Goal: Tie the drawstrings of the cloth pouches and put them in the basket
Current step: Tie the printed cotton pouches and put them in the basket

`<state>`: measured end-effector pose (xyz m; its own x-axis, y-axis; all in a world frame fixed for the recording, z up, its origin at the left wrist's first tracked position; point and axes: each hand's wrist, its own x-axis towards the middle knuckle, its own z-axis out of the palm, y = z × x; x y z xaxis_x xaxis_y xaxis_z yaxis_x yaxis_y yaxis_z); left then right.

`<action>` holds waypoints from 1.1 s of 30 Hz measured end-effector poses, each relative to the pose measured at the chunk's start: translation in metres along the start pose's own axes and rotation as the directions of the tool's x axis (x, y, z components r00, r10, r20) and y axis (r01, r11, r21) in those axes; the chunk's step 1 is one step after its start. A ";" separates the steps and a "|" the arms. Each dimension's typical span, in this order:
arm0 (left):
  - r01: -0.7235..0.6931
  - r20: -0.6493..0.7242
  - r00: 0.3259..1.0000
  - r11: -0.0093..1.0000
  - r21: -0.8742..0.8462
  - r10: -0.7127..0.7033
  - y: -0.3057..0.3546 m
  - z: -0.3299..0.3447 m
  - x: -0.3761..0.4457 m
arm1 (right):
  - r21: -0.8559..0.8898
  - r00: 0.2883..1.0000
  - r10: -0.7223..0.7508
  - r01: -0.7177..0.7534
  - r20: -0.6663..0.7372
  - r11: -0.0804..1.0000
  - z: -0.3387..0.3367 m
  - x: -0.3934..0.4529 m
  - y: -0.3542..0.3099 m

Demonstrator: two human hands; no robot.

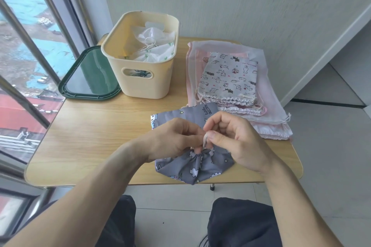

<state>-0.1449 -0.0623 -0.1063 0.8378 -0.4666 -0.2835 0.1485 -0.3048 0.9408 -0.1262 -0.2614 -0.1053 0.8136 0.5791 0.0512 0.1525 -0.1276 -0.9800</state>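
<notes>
A grey pouch (190, 166) printed with unicorns and clouds lies at the table's near edge, its mouth gathered tight. My left hand (172, 138) and my right hand (236, 138) meet above the gathered mouth, and both pinch the pale drawstring (205, 139) between fingertips. A cream plastic basket (140, 78) stands at the back left of the table with white pouches (154, 46) inside, their strings tied. A stack of pouches (228, 78) lies at the back right, topped by a cat-print one over pink and sheer ones.
The wooden table (90, 138) stands beside a window on the left. A dark green lid (88, 78) leans off the table's back left corner, next to the basket. A grey wall runs behind. My knees show below the near edge.
</notes>
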 end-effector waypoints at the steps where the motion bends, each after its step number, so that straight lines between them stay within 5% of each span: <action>1: 0.012 0.046 0.999 0.999 -0.037 -0.010 0.001 0.000 -0.001 | -0.004 1.000 -0.007 0.007 -0.019 1.000 0.001 0.001 0.001; 12: 0.031 0.048 0.999 0.986 -0.162 -0.024 0.003 0.004 0.001 | -0.099 0.999 -0.034 0.031 -0.033 0.995 -0.006 0.000 0.004; 21: 0.011 0.004 1.000 0.985 -0.174 -0.010 0.002 0.003 0.002 | -0.355 0.986 -0.146 0.108 -0.080 0.928 -0.001 0.000 0.005; 33: 0.067 -0.010 0.997 0.974 -0.218 -0.071 0.000 0.010 0.005 | -0.312 0.989 -0.135 0.109 -0.062 0.944 -0.001 0.001 0.006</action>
<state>-0.1456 -0.0732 -0.1096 0.8302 -0.4358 -0.3478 0.3155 -0.1472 0.9374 -0.1235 -0.2624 -0.1105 0.8187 0.5401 0.1947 0.4077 -0.3081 -0.8595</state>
